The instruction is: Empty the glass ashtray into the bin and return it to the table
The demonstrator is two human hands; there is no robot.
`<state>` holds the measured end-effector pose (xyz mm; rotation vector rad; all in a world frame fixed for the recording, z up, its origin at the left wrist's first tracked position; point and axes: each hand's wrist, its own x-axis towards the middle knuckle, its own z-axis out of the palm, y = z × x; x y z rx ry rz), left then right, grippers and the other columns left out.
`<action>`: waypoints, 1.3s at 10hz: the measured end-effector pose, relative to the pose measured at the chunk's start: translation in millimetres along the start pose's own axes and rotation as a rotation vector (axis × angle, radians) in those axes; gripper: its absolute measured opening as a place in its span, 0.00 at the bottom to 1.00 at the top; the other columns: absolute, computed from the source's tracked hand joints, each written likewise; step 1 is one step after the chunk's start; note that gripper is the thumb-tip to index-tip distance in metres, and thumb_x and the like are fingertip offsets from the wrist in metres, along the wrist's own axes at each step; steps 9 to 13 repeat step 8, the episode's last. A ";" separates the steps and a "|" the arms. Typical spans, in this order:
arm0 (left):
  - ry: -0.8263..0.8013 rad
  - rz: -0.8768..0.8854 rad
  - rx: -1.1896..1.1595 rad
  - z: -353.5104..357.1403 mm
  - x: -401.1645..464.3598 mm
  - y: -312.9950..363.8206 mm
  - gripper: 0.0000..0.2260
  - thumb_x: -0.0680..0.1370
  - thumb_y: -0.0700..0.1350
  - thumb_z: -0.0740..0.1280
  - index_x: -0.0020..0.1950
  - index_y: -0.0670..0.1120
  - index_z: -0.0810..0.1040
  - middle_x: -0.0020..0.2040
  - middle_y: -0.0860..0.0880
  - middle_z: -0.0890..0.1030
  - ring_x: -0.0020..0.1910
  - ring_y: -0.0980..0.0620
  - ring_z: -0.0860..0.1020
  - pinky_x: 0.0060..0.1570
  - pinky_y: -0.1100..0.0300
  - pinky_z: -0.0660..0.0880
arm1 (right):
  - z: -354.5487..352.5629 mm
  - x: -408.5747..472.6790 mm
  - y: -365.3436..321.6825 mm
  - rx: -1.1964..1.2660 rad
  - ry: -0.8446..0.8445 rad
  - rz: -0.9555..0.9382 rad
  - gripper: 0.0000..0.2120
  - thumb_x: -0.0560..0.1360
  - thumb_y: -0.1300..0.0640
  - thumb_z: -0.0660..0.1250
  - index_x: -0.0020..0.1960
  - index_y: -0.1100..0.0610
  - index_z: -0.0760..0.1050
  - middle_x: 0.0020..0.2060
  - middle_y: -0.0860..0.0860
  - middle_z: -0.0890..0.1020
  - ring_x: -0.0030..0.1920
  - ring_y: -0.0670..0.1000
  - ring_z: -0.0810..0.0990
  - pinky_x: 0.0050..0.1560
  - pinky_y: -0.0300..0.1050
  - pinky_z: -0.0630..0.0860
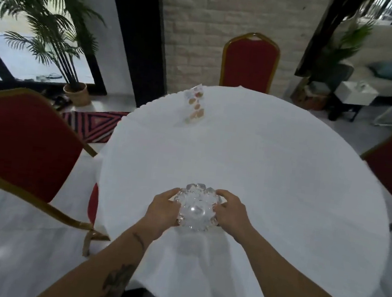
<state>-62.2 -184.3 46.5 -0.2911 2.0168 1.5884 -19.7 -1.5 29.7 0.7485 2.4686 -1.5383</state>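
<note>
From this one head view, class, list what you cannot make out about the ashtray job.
- Bin: nowhere in the head view; outside the frame.
- Clear scalloped glass ashtray: blur and glare hide whether it holds ash, or rests on the round white-clothed table.
- Left hand and right hand: fingers on its sides, undersides hidden.
- Small printed card: too blurred to read.

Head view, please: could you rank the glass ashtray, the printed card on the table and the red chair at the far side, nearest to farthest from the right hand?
1. Glass ashtray, touching the right hand, near edge.
2. Printed card, standing far left on the tablecloth.
3. Red chair, beyond the table.
</note>
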 end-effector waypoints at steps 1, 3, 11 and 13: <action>0.079 -0.040 0.061 25.9 20.9 -5.8 0.14 0.75 0.38 0.68 0.52 0.55 0.86 0.44 0.44 0.88 0.42 0.42 0.87 0.45 0.43 0.86 | -12.9 16.2 17.7 -0.004 -0.030 0.024 0.21 0.78 0.62 0.63 0.70 0.52 0.74 0.57 0.57 0.83 0.47 0.56 0.85 0.48 0.51 0.84; 0.156 -0.009 0.245 57.2 43.9 -6.7 0.18 0.77 0.42 0.63 0.62 0.57 0.82 0.49 0.48 0.87 0.41 0.46 0.87 0.42 0.50 0.86 | -23.5 30.3 35.1 0.037 -0.060 0.070 0.18 0.74 0.67 0.61 0.56 0.47 0.76 0.42 0.46 0.81 0.46 0.54 0.83 0.47 0.44 0.79; 0.100 0.019 0.464 62.9 42.6 1.9 0.29 0.77 0.36 0.58 0.78 0.50 0.67 0.75 0.46 0.72 0.68 0.43 0.75 0.62 0.51 0.78 | -39.5 30.3 27.1 -0.166 -0.139 0.010 0.23 0.70 0.63 0.59 0.64 0.55 0.77 0.42 0.49 0.77 0.46 0.56 0.79 0.49 0.52 0.78; 0.100 0.019 0.464 62.9 42.6 1.9 0.29 0.77 0.36 0.58 0.78 0.50 0.67 0.75 0.46 0.72 0.68 0.43 0.75 0.62 0.51 0.78 | -39.5 30.3 27.1 -0.166 -0.139 0.010 0.23 0.70 0.63 0.59 0.64 0.55 0.77 0.42 0.49 0.77 0.46 0.56 0.79 0.49 0.52 0.78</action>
